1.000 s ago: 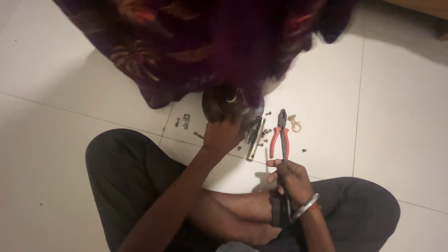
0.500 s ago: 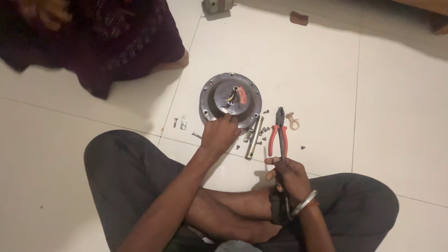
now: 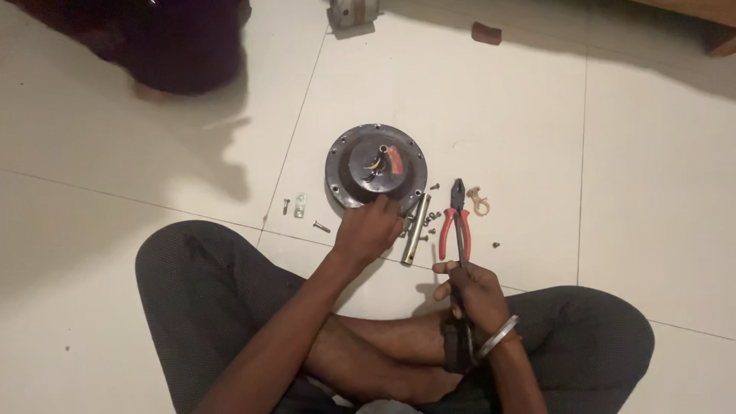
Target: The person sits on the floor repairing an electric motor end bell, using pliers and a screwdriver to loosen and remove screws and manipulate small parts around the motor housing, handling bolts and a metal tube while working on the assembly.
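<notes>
Seen from the head camera looking down, a person is seated cross-legged on a pale tiled floor [image 3: 537,115], with both bare arms reaching forward. A round, dark metal disc [image 3: 376,165] — domed, with small holes around its rim and red and yellow wires showing at its centre hole — lies flat on the tile straight ahead of the knees. The left hand [image 3: 368,230] is laid on the near edge of the disc, fingers curled over the rim; whether the rim is actually pinched cannot be told. The right hand [image 3: 468,291] is held lower and to the right, closed around a thin dark tool [image 3: 462,264] whose shaft points up and away towards the disc; a metal bangle [image 3: 498,336] is worn on that wrist. The disc therefore lies ahead and slightly left of both hands, touched by the left and well apart from the right. Between the two hands a short metal tube [image 3: 414,230] is laid with its long axis running away from the person, tilted slightly right. Just beside it, red-handled pliers [image 3: 455,218] are placed nearly parallel, jaws pointing away. Small screws [image 3: 431,218] are scattered around these, a pale clip [image 3: 478,202] is seen right of the pliers, and a small bracket [image 3: 299,205] with a bolt [image 3: 321,227] lies left of the disc. At the top left — blurred — a dark garment [image 3: 176,46] of another person is seen.
</notes>
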